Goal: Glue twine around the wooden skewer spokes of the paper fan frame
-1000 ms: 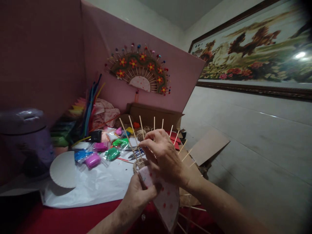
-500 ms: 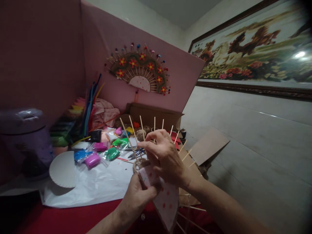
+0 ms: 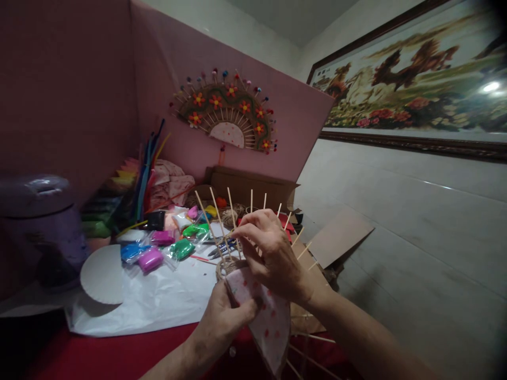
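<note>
My left hand (image 3: 227, 311) is closed around a half-round piece covered in white cloth with red dots (image 3: 271, 330), its thumb lying across the front. Thin wooden sticks (image 3: 214, 221) fan out from the piece's edge. Brown twine (image 3: 224, 268) is wound about the bases of the leftmost sticks. Over the sticks, my right hand (image 3: 263, 245) has thumb and forefinger pinched together on what looks like a thin strand of the twine. Its fingers hide the middle sticks' lower parts.
Bagged coloured clay (image 3: 150, 259), scissors (image 3: 222, 249) and a white half-disc (image 3: 102, 274) lie on white sheeting (image 3: 158, 311). A purple canister (image 3: 43, 237) stands left. On the pink panel behind hangs a finished fan (image 3: 227, 113). Cardboard (image 3: 344, 237) leans against the right wall.
My right hand has shifted slightly right, its pinched fingertips moving away from the leftmost sticks. My left hand and the cloth-covered piece stay in place.
</note>
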{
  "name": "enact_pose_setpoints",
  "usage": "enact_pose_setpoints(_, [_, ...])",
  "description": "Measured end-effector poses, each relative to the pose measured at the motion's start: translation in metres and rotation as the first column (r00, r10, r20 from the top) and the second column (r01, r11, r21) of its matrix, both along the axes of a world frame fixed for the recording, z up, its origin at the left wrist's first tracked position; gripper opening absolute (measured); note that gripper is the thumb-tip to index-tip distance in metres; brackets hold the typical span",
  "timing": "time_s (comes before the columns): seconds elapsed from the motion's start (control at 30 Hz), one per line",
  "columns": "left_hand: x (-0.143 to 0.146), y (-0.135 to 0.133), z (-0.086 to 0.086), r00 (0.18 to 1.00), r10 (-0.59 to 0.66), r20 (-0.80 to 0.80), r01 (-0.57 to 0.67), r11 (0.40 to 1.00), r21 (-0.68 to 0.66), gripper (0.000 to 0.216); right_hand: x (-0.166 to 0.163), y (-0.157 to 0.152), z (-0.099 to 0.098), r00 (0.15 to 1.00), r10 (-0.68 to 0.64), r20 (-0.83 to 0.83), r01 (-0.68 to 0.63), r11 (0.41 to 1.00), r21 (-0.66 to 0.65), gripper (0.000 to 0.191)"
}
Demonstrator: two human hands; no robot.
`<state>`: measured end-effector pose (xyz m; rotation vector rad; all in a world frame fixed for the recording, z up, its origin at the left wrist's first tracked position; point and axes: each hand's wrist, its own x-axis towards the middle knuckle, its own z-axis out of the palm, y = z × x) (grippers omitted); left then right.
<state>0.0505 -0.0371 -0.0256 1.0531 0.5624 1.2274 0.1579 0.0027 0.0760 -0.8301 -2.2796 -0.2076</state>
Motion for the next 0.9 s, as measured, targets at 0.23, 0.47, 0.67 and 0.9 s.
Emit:
enact_pose_setpoints(0.23, [0.0001,-0.0025,0.0044,1.000,-0.007,0.001,0.007,1.000,-0.017,0.023,0.0037,-0.0009,0.0022,1.000,-0.014,0.010,0.013,1.000,0.020,0.022])
enact_pose_setpoints(0.47, [0.0016,-0.0021,0.0042,1.000,-0.019,0.023,0.020,0.999,-0.035,0.027,0.0080,0.0014,0.0054,0.992,-0.125,0.034,0.124,0.992,0.015,0.011])
enact_pose_setpoints(0.67, [0.0009,-0.0017,0.0052,0.999,-0.036,0.029,0.037,0.999,-0.030,0.025,0.0059,0.0013,0.0018,0.980,-0.154,0.124,0.144,0.986,0.088,0.012])
enact_pose_setpoints(0.9, [0.0016,-0.0030,0.0019,0.999,-0.043,-0.004,0.043,0.999,-0.032,0.025,0.0051,0.0049,0.0016,0.979,-0.154,0.130,0.127,0.972,0.195,0.017])
